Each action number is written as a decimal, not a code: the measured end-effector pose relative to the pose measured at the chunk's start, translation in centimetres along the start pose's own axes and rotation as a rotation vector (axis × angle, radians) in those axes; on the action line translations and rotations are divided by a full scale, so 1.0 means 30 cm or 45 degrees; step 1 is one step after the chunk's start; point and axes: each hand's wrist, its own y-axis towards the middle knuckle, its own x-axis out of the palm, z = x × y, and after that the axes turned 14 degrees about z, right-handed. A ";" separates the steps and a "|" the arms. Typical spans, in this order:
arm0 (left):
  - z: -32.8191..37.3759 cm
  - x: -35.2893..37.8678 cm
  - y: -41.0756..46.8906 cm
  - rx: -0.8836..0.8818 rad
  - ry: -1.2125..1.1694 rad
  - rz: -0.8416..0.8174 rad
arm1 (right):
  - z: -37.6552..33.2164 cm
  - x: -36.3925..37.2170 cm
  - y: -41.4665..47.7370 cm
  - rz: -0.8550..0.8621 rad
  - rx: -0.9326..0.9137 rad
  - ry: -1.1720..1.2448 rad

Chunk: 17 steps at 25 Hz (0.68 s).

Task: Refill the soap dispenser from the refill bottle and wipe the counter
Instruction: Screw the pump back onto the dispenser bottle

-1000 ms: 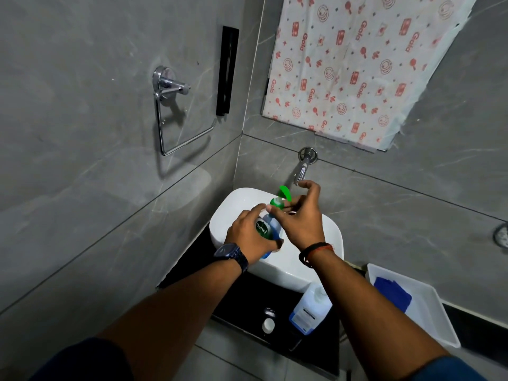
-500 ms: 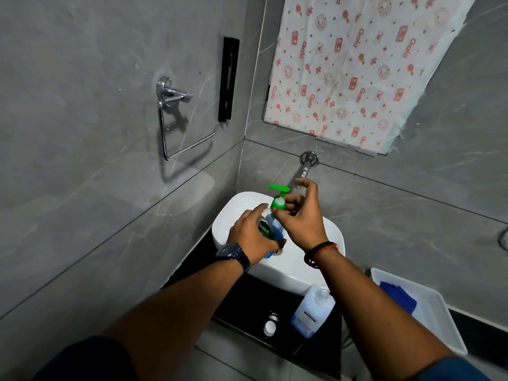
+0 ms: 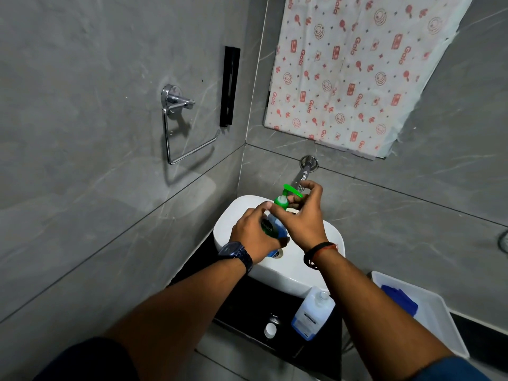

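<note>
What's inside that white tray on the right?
The white tray holds a folded blue cloth near its far end. The right arm covers part of the tray, so anything else there is hidden.

2 hands (image 3: 254,234), 2 bottles (image 3: 312,314), 1 cap (image 3: 270,329), 1 tray (image 3: 437,320)

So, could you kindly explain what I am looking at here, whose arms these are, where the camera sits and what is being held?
There is no machine: a person wears one wide-angle camera on the head, looking down at their own arms. The left hand grips the body of a soap dispenser over the white basin. The right hand holds its green pump top, probably turning it. On the black counter stand a refill bottle, open, and a small white cap beside it. To the right, a white tray holds a blue cloth.
</note>
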 end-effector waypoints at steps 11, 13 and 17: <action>-0.007 -0.005 -0.001 -0.004 0.010 -0.016 | 0.002 0.000 -0.005 -0.050 0.002 0.059; -0.010 -0.008 -0.002 0.018 0.009 -0.006 | 0.000 -0.001 -0.002 -0.016 -0.013 0.008; -0.013 -0.008 0.004 0.006 0.028 0.007 | 0.001 0.001 -0.002 -0.101 0.052 0.113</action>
